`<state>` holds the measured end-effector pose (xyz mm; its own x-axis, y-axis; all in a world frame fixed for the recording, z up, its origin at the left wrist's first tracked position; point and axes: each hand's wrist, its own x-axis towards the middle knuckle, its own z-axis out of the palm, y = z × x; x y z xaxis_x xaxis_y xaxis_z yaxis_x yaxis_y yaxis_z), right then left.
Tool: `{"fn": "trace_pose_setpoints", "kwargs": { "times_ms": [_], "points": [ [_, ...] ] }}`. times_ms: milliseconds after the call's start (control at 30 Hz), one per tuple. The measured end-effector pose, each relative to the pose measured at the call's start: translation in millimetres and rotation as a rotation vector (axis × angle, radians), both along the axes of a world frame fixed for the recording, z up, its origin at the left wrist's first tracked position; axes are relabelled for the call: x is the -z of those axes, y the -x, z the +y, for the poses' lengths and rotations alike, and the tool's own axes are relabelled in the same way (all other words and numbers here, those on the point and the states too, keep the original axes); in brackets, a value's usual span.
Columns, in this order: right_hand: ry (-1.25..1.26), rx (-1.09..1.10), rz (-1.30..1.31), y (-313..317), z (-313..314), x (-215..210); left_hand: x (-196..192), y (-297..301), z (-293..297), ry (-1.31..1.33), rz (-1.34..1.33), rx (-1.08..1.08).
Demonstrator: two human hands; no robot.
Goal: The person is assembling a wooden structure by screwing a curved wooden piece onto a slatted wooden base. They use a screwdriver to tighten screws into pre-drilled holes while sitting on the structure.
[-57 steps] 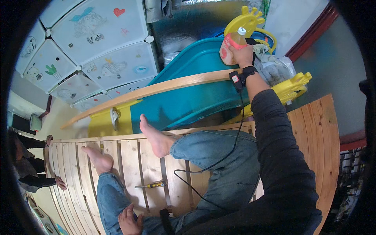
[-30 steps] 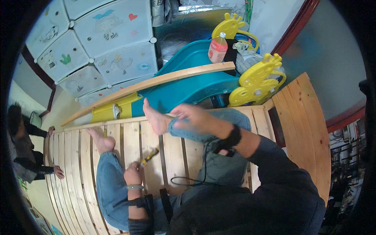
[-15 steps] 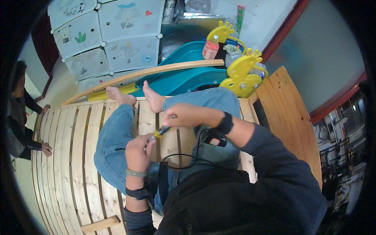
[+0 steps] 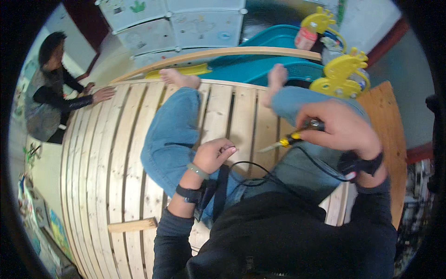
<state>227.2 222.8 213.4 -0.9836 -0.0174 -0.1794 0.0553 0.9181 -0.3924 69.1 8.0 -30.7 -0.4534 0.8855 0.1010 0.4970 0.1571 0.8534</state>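
My right hand point(image 4: 343, 128) is closed around the black-and-yellow handle of a screwdriver point(image 4: 291, 139), whose shaft points left and slightly down. Apart from its tip, my left hand point(image 4: 213, 155) is pinched, thumb against fingers. A tiny dark spot shows at those fingertips, too small to name. Both hands are above the slatted wooden platform point(image 4: 244, 111) on which I sit, with my legs spread. A black cable point(image 4: 251, 184) loops across my lap below the screwdriver.
A short wood block point(image 4: 132, 225) lies on the slats at lower left. Another person point(image 4: 55, 93) rests hands on the platform's left edge. Beyond the far edge are a curved wooden rail point(image 4: 223, 54), a teal slide point(image 4: 260, 69) and white cabinets point(image 4: 200, 28). A wooden panel point(image 4: 385, 121) stands right.
The hands have separated: my right hand has drawn the screwdriver to the right, away from my left hand. The view has shifted left and down, and my right foot has moved rightward from the other foot.
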Motion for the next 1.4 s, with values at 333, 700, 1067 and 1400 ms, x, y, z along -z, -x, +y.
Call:
{"fn": "trace_pose_setpoints", "kwargs": {
  "times_ms": [333, 700, 1067, 1400],
  "points": [
    [-0.385, -0.101, -0.140, 20, 90, -30, 41, 4, 16, 0.664, 0.109, 0.151],
    [-0.311, 0.416, -0.046, -41, 292, 124, 9, -29, 106, 0.925, 0.301, 0.319],
    [-0.194, 0.473, 0.410, -102, 297, 214, 18, -42, 186, 0.858, 0.349, 0.473],
    [0.066, 0.424, 0.199, -4, 216, 207, 62, -1, 194, 0.576, 0.062, 0.282]
  ]
}}
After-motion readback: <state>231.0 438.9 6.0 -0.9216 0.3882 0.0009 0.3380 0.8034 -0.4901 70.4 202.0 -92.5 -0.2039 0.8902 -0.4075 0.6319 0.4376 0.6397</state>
